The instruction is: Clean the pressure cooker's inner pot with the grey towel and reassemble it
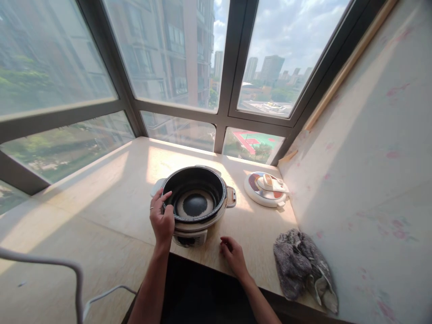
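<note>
A white electric cooker [191,237] stands on the pale counter, its control panel towards me. A dark inner pot [194,204] sits in it, with a worn, lighter ring on its bottom. My left hand [162,218] grips the pot's rim on the left, with its fingers over the edge; part of the grip is hidden. To the right of the cooker, my right hand [233,254] lies at the counter's front, fingers curled, with nothing visible in them. The cooker's round lid [265,189] lies apart at the back right.
A crumpled grey towel [300,265] lies on the counter [111,220] at the front right, beside the patterned wall [364,202]. Tall windows [178,54] with dark frames enclose the back and left. A pale curved tube [76,270] crosses the lower left.
</note>
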### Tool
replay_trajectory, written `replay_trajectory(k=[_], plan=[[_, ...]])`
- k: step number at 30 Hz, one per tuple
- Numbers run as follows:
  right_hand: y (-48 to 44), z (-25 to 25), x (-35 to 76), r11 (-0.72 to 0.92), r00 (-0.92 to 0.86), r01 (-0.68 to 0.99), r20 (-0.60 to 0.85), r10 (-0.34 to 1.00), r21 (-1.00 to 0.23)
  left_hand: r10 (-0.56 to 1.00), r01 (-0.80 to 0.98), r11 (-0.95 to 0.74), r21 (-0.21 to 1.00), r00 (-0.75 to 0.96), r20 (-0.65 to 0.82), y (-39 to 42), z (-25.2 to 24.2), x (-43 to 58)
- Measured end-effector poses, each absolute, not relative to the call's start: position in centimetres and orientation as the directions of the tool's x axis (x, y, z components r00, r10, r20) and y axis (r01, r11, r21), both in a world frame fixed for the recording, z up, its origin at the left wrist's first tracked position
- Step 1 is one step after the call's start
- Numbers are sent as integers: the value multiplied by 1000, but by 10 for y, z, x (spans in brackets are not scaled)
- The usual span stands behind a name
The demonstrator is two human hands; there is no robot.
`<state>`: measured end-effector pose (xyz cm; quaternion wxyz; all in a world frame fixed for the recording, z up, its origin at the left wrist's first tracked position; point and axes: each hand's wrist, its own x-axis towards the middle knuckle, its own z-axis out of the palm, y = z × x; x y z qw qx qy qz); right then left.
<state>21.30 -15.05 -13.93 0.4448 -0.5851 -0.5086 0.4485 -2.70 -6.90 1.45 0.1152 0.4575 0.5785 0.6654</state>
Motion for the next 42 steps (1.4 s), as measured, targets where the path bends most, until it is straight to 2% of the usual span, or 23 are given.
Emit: replay_trajectory(k=[5, 8, 12, 16, 18, 21, 23, 28, 32, 36, 42], plan=[[-151, -139, 214, -117, 77, 162, -105, 991, -980, 695, 352, -305, 885, -554, 459, -70, 14, -27], [-151, -136, 216, -162, 78, 84, -155, 985, -983, 694, 332, -297, 895, -569, 442, -70, 11, -26], [-147, -116, 221, -145, 189, 18, -139, 972, -989, 697, 320, -281, 905, -580, 422, -68, 7, -27], [-131, -64, 225, 32, 348, 82, 58, 936, -996, 722, 324, -289, 901, -545, 427, -67, 4, -29], [-115, -32, 226, 171, 361, 165, 221, 906, -971, 727, 330, -284, 900, -538, 427, -67, 3, -29], [-85, 9, 224, 343, 278, 350, 446, 851, -872, 728, 327, -268, 906, -548, 413, -67, 2, -29], [-65, 26, 223, 356, 200, 464, 488, 850, -811, 729, 328, -259, 909, -551, 407, -67, 0, -29], [-31, 31, 217, 235, 21, 496, 283, 959, -836, 740, 324, -270, 907, -532, 411, -66, -3, -30], [-24, 20, 216, 224, -17, 388, 236, 972, -894, 755, 238, -234, 943, -567, 330, -67, 0, -29], [-25, 24, 218, 184, -18, 200, 184, 983, -962, 785, 63, -208, 976, -584, 205, -67, 16, -30], [-26, 43, 216, 190, -34, 112, 187, 982, -975, 843, -296, -207, 933, -538, 16, -69, 41, -39]])
